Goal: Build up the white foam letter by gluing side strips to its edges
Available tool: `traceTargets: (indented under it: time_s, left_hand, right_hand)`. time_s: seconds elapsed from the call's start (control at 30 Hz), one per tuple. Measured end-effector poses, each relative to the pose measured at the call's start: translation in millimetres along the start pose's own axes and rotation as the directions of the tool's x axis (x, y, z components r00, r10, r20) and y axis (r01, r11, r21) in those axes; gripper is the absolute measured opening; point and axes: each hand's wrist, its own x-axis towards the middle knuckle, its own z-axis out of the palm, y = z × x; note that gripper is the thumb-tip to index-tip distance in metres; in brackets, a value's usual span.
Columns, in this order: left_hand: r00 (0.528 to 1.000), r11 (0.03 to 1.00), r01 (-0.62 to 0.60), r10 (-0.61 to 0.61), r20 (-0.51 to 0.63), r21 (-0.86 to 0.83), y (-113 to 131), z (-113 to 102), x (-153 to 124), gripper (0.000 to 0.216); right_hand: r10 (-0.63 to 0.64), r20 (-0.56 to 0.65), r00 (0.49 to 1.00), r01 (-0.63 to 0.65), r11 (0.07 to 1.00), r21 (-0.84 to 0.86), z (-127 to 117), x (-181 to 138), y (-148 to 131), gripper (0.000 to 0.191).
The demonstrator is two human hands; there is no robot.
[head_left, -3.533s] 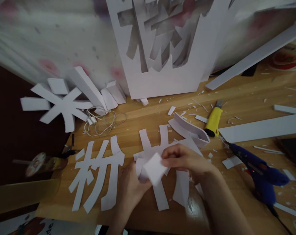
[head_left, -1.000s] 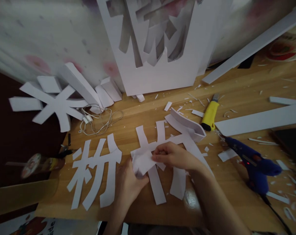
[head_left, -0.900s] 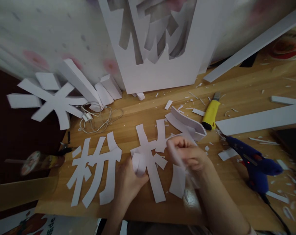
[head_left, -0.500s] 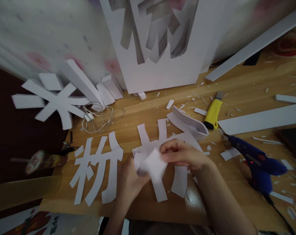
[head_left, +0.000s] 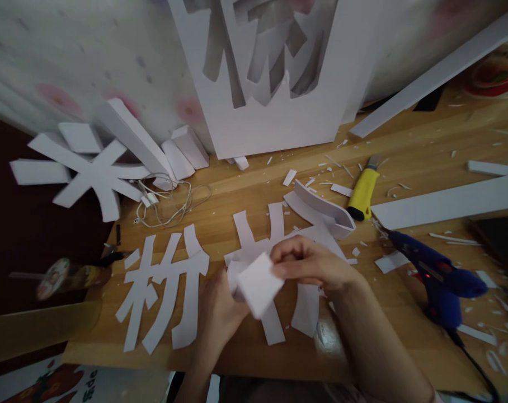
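A small white foam-board piece [head_left: 260, 285] with a square face is raised over the table, its upper right edge pinched by my right hand [head_left: 313, 263]. My left hand [head_left: 221, 308] is closed around the near left end of white foam board just behind that face. Whether both hands grip one piece or two, I cannot tell. Beneath them lies a white cut-out character [head_left: 273, 327], partly covered by my hands. To the left, a second flat white character [head_left: 187, 285] rests on the wood. A curved foam piece with an upright wall [head_left: 321, 210] sits beyond my right hand.
A yellow utility knife [head_left: 363, 190] and a blue glue gun [head_left: 442, 268] with a lit red light lie to the right. Foam strips [head_left: 451, 198] and scraps surround them. At the back are a cut-out board [head_left: 274, 129], a raised foam character [head_left: 98, 173] and a white cable [head_left: 170, 207].
The square face has turned more toward me and shifted slightly left and down. Both hands stay close together, still holding foam. The whole view has shifted slightly.
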Motion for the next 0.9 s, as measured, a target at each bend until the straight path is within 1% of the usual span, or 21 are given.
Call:
traceTargets:
  time_s: [0.07,0.17,0.2,0.23,0.33,0.37,0.5,0.57,0.63,0.7,0.8,0.83,0.9]
  left_hand:
    - [1.000,1.000,-0.007,0.007,0.003,0.012,0.9,-0.3,0.0,0.033]
    - [1.000,0.998,0.020,-0.018,-0.022,0.062,1.6,0.4,0.6,0.037]
    - [1.000,0.998,0.022,-0.021,-0.022,0.063,1.5,0.9,0.8,0.037]
    - [0.999,0.998,0.023,-0.022,-0.027,0.059,1.2,1.4,1.0,0.036]
    - [0.999,1.000,-0.002,0.003,-0.033,0.029,0.5,2.4,1.3,0.035]
    - [0.999,1.000,-0.002,0.003,-0.032,0.023,0.3,2.4,1.3,0.035]
    - [0.999,0.998,0.032,-0.032,-0.019,0.052,0.8,0.9,1.2,0.035]
    - [1.000,0.998,0.024,-0.024,-0.012,0.052,1.8,-0.1,1.3,0.032]
    - [1.000,0.999,0.014,-0.014,-0.005,0.033,2.9,-0.6,1.5,0.031]
    - [1.000,0.999,0.021,-0.020,-0.013,0.043,3.3,0.0,1.8,0.035]
    - [0.999,0.997,0.033,-0.030,-0.044,0.065,1.8,2.6,2.2,0.038]
    - [0.999,0.998,0.024,-0.021,-0.049,0.053,0.9,3.6,2.4,0.037]
    - [0.998,1.000,-0.005,0.006,-0.060,0.026,-0.7,4.9,2.6,0.036]
  right_hand:
    - [0.005,0.014,1.000,-0.005,1.000,-0.008,-0.2,-0.6,-1.8,0.034]
    - [0.073,-0.086,0.994,-0.088,0.980,-0.180,0.2,0.1,-2.3,0.030]
    - [0.075,-0.098,0.992,-0.093,0.975,-0.200,0.0,-0.4,-2.1,0.030]
    - [0.064,-0.093,0.994,-0.081,0.979,-0.188,-0.5,-1.6,-1.8,0.032]
    - [0.048,-0.022,0.999,-0.051,0.990,-0.129,-3.4,-5.6,-0.5,0.042]
    - [0.047,-0.010,0.999,-0.048,0.991,-0.125,-3.9,-6.0,-0.2,0.043]
    - [0.019,-0.081,0.997,-0.034,0.983,-0.183,-1.2,-3.6,-1.8,0.030]
    - [-0.013,-0.052,0.999,0.006,0.991,-0.131,0.1,-4.0,-3.1,0.030]
    - [-0.050,0.015,0.999,0.050,0.999,-0.011,-0.2,-5.0,-2.6,0.037]
    - [-0.066,0.037,0.997,0.063,0.996,0.060,-0.5,-3.8,0.3,0.041]
    - [-0.031,-0.002,1.000,0.031,1.000,0.007,1.3,1.1,4.7,0.032]
    - [-0.026,0.002,1.000,0.026,1.000,-0.001,2.3,2.1,5.2,0.030]
    - [-0.039,0.048,0.998,0.037,0.999,0.031,4.2,2.2,4.7,0.034]
